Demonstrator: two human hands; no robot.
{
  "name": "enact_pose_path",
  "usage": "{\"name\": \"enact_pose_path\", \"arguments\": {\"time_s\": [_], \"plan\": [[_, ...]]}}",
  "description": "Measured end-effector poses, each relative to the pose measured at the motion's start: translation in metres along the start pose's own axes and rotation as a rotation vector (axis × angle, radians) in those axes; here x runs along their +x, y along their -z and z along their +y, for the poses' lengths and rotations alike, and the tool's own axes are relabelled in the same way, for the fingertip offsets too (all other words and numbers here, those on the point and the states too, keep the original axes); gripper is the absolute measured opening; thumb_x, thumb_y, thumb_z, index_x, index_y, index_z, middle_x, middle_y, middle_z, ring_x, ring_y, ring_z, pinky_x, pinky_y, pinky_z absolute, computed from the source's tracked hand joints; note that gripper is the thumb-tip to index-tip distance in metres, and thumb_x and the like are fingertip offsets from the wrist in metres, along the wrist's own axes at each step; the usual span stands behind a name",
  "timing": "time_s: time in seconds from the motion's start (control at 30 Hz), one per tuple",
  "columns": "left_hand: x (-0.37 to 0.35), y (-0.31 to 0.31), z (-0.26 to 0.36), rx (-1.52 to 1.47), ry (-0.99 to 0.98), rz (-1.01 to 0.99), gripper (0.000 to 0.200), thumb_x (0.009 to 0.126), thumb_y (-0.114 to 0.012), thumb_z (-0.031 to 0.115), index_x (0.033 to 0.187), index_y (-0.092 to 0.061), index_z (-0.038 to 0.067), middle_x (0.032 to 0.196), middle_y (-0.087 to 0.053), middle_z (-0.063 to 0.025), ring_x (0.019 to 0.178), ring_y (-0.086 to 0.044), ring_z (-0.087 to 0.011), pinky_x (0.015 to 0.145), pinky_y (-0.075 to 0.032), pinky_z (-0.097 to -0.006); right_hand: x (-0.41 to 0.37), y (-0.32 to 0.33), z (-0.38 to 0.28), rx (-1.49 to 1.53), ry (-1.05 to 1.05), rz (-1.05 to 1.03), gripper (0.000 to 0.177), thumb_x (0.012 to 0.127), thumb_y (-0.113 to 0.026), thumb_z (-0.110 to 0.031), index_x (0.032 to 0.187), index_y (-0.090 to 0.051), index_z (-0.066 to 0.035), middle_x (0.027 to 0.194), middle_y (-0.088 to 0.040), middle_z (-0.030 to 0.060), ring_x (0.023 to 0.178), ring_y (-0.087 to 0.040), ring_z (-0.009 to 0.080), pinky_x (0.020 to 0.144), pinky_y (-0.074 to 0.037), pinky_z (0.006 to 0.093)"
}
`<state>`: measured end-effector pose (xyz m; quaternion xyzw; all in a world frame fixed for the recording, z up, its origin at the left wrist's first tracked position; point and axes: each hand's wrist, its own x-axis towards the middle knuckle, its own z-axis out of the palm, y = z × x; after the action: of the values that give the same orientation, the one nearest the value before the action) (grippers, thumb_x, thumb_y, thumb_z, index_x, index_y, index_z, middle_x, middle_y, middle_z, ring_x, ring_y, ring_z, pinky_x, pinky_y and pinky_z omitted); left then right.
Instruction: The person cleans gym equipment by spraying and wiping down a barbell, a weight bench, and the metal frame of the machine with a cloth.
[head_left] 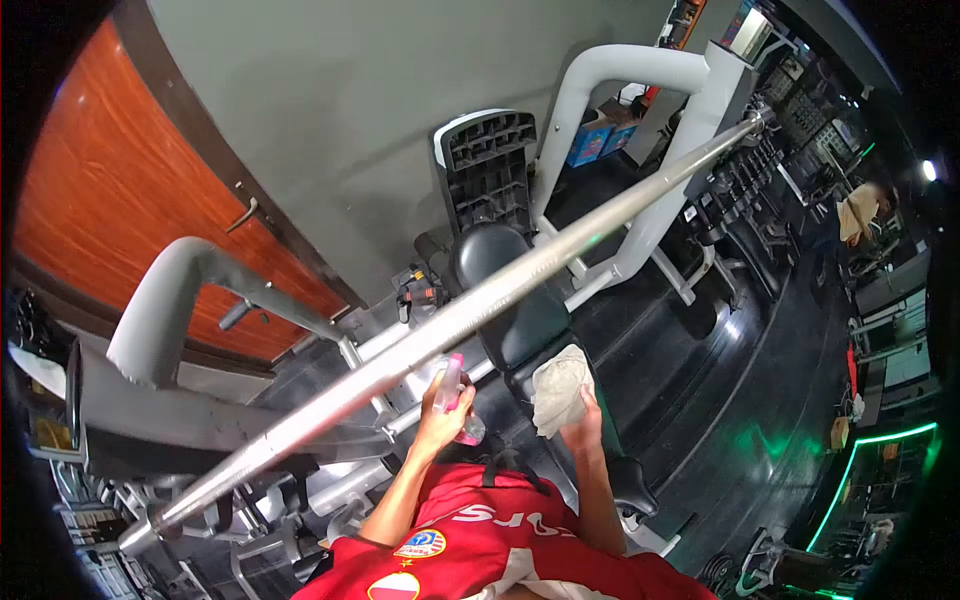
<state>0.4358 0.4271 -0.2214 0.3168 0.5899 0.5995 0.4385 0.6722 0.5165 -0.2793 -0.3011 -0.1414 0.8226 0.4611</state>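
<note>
My left hand is wrapped round a spray bottle with a clear body and a pink-and-white top. In my right hand is a pale, crumpled cloth, which hides part of the fingers. Both hands are in front of my red shirt, below a long metal barbell that crosses the view diagonally. Beyond the cloth lies a black padded bench, partly covered by the bar. Neither the bottle nor the cloth appears to touch the bar.
Grey rack uprights stand on the left and right of the bar. A wooden door is at the left. Dumbbells line a rack at the right, and a person is farther off on the black floor.
</note>
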Motion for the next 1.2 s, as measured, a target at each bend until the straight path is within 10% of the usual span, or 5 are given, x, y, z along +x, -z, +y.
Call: {"name": "enact_pose_path", "arguments": {"time_s": [0.1,0.23,0.33,1.2], "plan": [[0.030,-0.001,0.020,0.208,0.242,0.076,0.015,0.090,-0.059,0.018,0.092,-0.058,0.003,0.067,-0.055,0.0005,0.055,-0.055,-0.0085,0.050,-0.046,-0.0257,0.005,-0.035,0.000,-0.059,0.008,0.033,0.052,0.095,-0.043,-0.024,0.142,-0.028,-0.010,0.136,-0.041,0.0114,0.123,-0.044,0.0279,0.102,-0.038,0.0445],[0.078,0.010,-0.012,0.317,-0.353,0.161,0.023,0.080,-0.071,0.020,0.089,-0.058,0.003,0.069,-0.059,-0.0032,0.062,-0.054,-0.0081,0.056,-0.045,-0.0269,0.024,-0.052,0.008,-0.115,0.054,-0.006,0.057,0.092,-0.048,-0.026,0.142,-0.028,-0.009,0.136,-0.042,0.0117,0.124,-0.043,0.0271,0.102,-0.038,0.0430],[0.094,0.011,-0.009,0.275,-0.095,0.153,0.035,0.071,-0.081,0.020,0.091,-0.058,0.003,0.071,-0.058,-0.0017,0.062,-0.052,-0.0086,0.057,-0.044,-0.0267,0.032,-0.052,0.014,-0.121,0.067,0.043,0.057,0.092,-0.048,-0.026,0.142,-0.028,-0.009,0.136,-0.042,0.0120,0.125,-0.042,0.0274,0.104,-0.035,0.0431],[0.145,-0.007,-0.006,0.474,0.098,0.227,0.019,0.081,-0.069,0.021,0.078,-0.058,0.005,0.058,-0.054,-0.0076,0.055,-0.053,-0.0157,0.057,-0.045,-0.0332,0.162,-0.044,-0.032,-0.170,-0.079,0.004,0.060,0.090,-0.050,-0.026,0.143,-0.026,-0.010,0.135,-0.041,0.0149,0.122,-0.045,0.0321,0.099,-0.042,0.0478]]}}
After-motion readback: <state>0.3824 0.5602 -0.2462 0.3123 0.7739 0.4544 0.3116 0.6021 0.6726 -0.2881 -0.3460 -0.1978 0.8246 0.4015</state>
